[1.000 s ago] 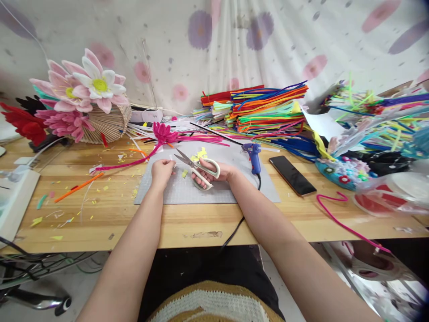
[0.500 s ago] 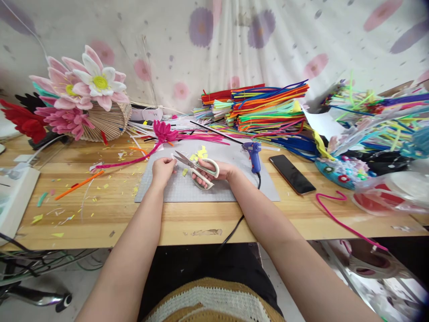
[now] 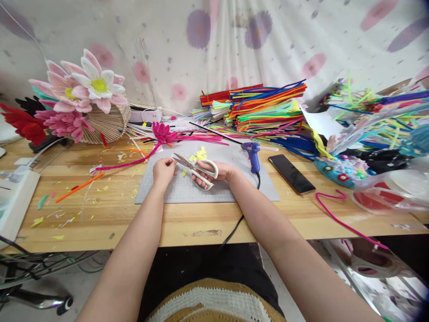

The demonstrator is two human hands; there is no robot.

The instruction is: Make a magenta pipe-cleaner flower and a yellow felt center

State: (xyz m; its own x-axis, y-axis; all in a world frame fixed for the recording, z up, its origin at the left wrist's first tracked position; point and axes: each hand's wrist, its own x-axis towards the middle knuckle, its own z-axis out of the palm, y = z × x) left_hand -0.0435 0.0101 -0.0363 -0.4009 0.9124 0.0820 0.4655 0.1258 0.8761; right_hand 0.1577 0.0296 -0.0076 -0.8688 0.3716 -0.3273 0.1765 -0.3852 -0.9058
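My right hand (image 3: 203, 175) is closed on a pair of scissors (image 3: 212, 168) with pale handles, fingers through the loops. The blades point left and end at the fingertips of my left hand (image 3: 164, 171). That hand is pinched closed, and a small whitish bit shows at its fingertips, too small to name. Both hands are above a grey cutting mat (image 3: 221, 193). Yellow scraps (image 3: 200, 154) lie on the mat just behind the scissors. A magenta pipe-cleaner flower (image 3: 163, 133) with a long stem lies behind my left hand.
A blue glue gun (image 3: 252, 157) stands on the mat's right side, its cord running to the front edge. Right of it lies a phone (image 3: 291, 174). Bundled pipe cleaners (image 3: 268, 107) fill the back. Fluffy flowers (image 3: 97, 85) stand at left, near an orange stick (image 3: 79, 187).
The scissor blades look closer together at my left fingertips than before. Both hands stay almost in place, and the whole view has shifted slightly.
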